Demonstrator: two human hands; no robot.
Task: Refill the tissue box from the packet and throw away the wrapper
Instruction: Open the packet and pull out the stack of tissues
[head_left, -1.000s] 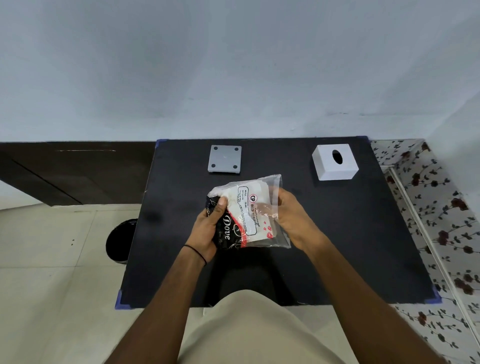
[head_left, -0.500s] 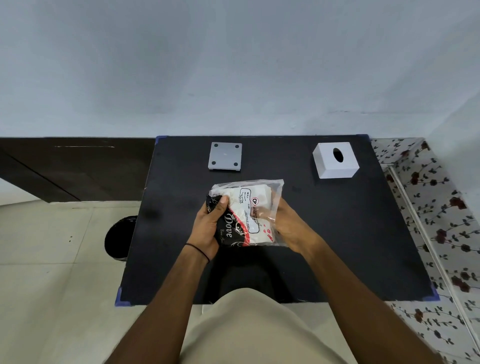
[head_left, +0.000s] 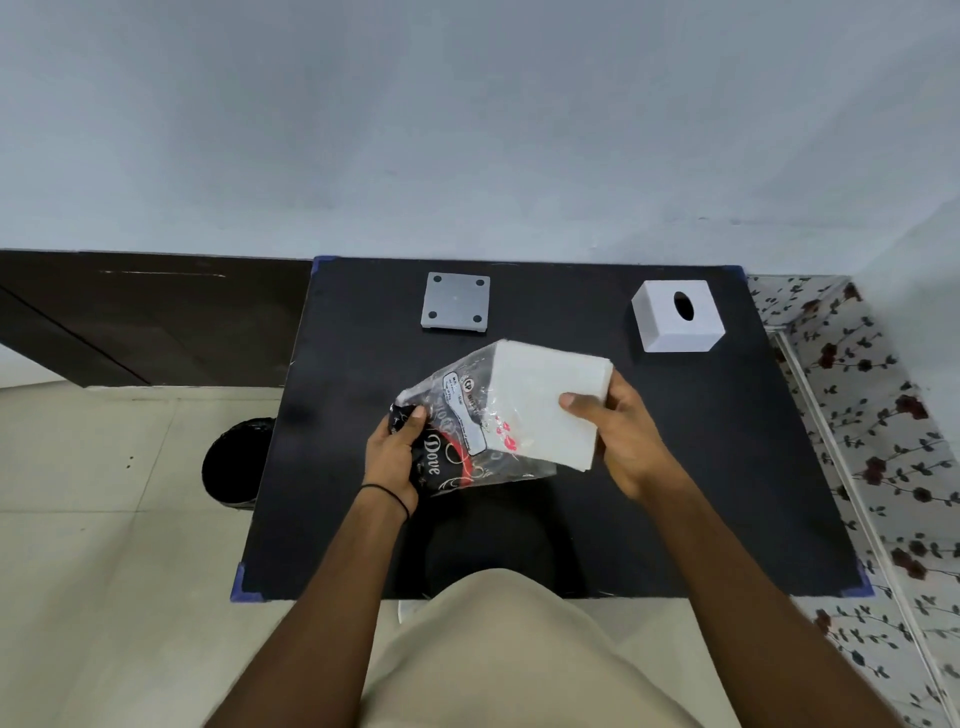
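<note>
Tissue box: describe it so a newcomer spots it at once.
Start at the black table. Two pale things sit near its far edge; the tissue box is the right one. Unlike the flat grey plate to its left, it is a white cube with a dark oval slot on top.

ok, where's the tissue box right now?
Head view: the tissue box stands at the far right corner of the black table, right of the grey square plate, beyond the right hand.

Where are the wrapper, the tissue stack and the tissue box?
wrapper (head_left: 467, 434), head view, printed plastic near the label.
tissue stack (head_left: 556, 369), head view, bare white top face.
tissue box (head_left: 657, 307), head view, top face left of the slot.
</note>
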